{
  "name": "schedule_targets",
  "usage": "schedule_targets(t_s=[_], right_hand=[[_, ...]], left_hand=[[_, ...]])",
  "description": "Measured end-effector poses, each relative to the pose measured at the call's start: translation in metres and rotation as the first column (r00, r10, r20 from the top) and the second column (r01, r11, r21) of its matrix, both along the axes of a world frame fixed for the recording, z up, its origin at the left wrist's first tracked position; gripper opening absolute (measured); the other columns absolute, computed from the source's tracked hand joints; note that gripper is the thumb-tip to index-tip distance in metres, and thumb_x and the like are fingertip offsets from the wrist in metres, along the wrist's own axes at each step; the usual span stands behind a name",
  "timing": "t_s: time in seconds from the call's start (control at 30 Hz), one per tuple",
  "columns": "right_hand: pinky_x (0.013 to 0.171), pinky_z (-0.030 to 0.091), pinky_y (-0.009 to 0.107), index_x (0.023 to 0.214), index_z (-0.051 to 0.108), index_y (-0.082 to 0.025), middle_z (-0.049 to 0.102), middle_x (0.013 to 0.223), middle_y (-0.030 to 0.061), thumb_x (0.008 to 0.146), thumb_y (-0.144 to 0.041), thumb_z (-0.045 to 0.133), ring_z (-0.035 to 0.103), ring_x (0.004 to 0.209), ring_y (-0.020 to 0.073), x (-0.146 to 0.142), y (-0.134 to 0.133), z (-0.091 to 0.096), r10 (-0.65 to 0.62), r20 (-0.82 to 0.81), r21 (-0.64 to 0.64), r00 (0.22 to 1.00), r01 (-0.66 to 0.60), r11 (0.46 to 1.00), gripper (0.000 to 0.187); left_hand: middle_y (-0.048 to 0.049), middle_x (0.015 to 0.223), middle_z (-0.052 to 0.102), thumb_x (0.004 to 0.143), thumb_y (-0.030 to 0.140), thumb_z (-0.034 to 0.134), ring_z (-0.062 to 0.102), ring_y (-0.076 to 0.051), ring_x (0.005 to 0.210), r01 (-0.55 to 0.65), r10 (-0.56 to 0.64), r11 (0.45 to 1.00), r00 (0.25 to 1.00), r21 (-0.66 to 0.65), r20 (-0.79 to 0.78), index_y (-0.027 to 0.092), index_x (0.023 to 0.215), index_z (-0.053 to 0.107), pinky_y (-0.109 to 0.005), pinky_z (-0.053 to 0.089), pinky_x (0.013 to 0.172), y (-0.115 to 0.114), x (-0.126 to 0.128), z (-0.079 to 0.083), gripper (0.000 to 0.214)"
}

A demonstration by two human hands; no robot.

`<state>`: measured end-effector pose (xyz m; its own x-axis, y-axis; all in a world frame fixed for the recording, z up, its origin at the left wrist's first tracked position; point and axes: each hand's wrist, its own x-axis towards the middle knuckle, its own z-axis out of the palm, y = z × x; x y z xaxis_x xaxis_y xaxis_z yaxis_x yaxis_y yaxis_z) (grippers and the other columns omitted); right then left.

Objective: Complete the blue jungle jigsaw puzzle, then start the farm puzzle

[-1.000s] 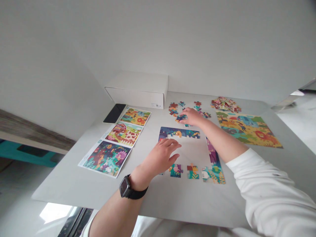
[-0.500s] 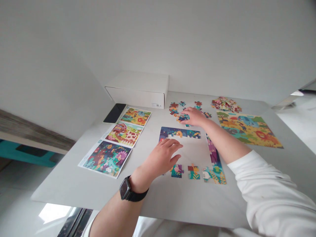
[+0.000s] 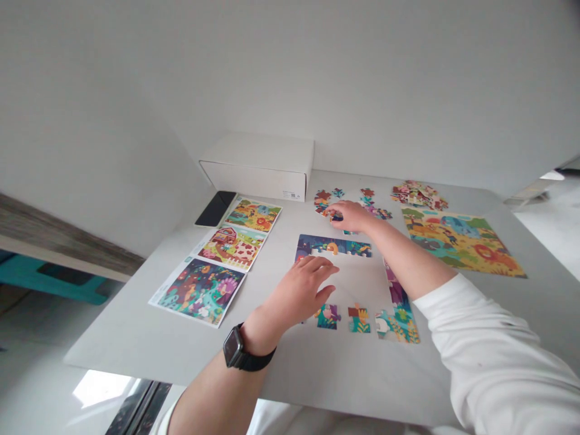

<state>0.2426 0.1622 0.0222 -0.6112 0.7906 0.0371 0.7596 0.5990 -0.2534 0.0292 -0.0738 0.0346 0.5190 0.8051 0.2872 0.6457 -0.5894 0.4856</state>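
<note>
My left hand, with a black watch on its wrist, hovers palm down over the left side of a partly joined puzzle frame, fingers loosely stretched and holding nothing. The frame's dark blue top strip and its right side show; my left hand hides much of the left side. Along the bottom lie two separate pieces, one purple and teal, one with yellow leaves. Beyond the frame, my right hand has its fingertips bent around a puzzle piece among the loose ones.
Several loose pieces lie around my right hand. A pile of pieces sits behind a joined safari puzzle at right. On the left are a picture sheet and a black phone. A white box stands against the wall.
The view has shifted slightly, so everything sits a little further right. My right hand's fingers have drawn closer together over the loose pieces. My left hand keeps nearly the same pose.
</note>
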Motion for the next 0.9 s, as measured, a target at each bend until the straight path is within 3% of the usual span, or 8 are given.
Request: schedule_targets(t_s=[0.23, 0.43, 0.53, 0.7, 0.8, 0.9], right_hand=[[0.107, 0.054, 0.040, 0.132, 0.077, -0.023, 0.077, 0.131, 0.0099, 0.087, -0.025, 0.072, 0.073, 0.115, 0.0258, -0.005, -0.006, -0.001, -0.040, -0.323, -0.097, 0.946, 0.009, 0.995, 0.045], [0.094, 0.058, 0.038, 0.119, 0.080, -0.024, 0.081, 0.113, 0.0054, 0.093, -0.037, 0.062, 0.073, 0.100, 0.0230, -0.006, 0.001, 0.008, -0.212, -0.601, -0.305, 0.771, 0.024, 0.952, 0.034], [0.091, 0.060, 0.036, 0.110, 0.078, -0.023, 0.081, 0.106, 0.0057, 0.089, -0.037, 0.065, 0.073, 0.095, 0.0219, 0.000, 0.010, 0.005, -0.368, -0.690, -0.447, 0.623, 0.033, 0.894, 0.029], [0.085, 0.062, 0.033, 0.098, 0.072, -0.022, 0.080, 0.099, 0.0061, 0.081, -0.023, 0.072, 0.073, 0.088, 0.0184, 0.005, 0.016, -0.004, -0.609, -0.697, -0.680, 0.378, -0.079, 0.729, 0.017], [0.083, 0.062, 0.031, 0.092, 0.071, -0.021, 0.077, 0.088, 0.0023, 0.079, -0.011, 0.072, 0.071, 0.079, 0.0149, 0.003, 0.015, -0.006, -0.666, -0.660, -0.730, 0.346, -0.088, 0.678, 0.016], [0.084, 0.064, 0.030, 0.089, 0.071, -0.021, 0.075, 0.083, 0.0003, 0.079, -0.004, 0.074, 0.070, 0.075, 0.0136, 0.001, 0.012, -0.006, -0.679, -0.636, -0.744, 0.368, -0.057, 0.666, 0.020]], left_hand=[[-0.0104, 0.137, 0.073, 0.103, 0.025, 0.070, 0.067, -0.029, 0.130, 0.013, -0.013, 1.000, 1.000, -0.003, 0.001, 0.023, 0.139, 0.068, -0.050, 0.055, 0.115, 0.000, 0.000, -0.003, 0.036], [-0.0104, 0.137, 0.073, 0.102, 0.024, 0.071, 0.068, -0.030, 0.127, -0.004, 0.004, 1.000, 1.000, -0.006, -0.019, 0.024, 0.138, 0.069, -0.050, 0.057, 0.113, -0.001, 0.000, 0.002, 0.036], [-0.0100, 0.136, 0.073, 0.102, 0.023, 0.071, 0.068, -0.030, 0.127, -0.006, 0.006, 1.000, 1.000, -0.013, -0.023, 0.024, 0.138, 0.069, -0.049, 0.057, 0.113, -0.001, 0.000, 0.002, 0.035], [-0.0103, 0.137, 0.073, 0.103, 0.024, 0.071, 0.067, -0.030, 0.128, 0.001, -0.001, 1.000, 1.000, -0.013, -0.020, 0.023, 0.138, 0.069, -0.050, 0.055, 0.114, -0.001, 0.000, 0.000, 0.035], [-0.0104, 0.138, 0.072, 0.103, 0.024, 0.070, 0.067, -0.029, 0.129, 0.008, -0.009, 1.000, 1.000, -0.012, -0.024, 0.023, 0.138, 0.068, -0.050, 0.055, 0.114, 0.000, 0.000, -0.001, 0.035], [-0.0105, 0.138, 0.072, 0.103, 0.024, 0.070, 0.067, -0.029, 0.128, 0.004, -0.004, 1.000, 0.999, -0.015, -0.036, 0.022, 0.139, 0.068, -0.049, 0.055, 0.114, 0.000, 0.000, -0.001, 0.035]])
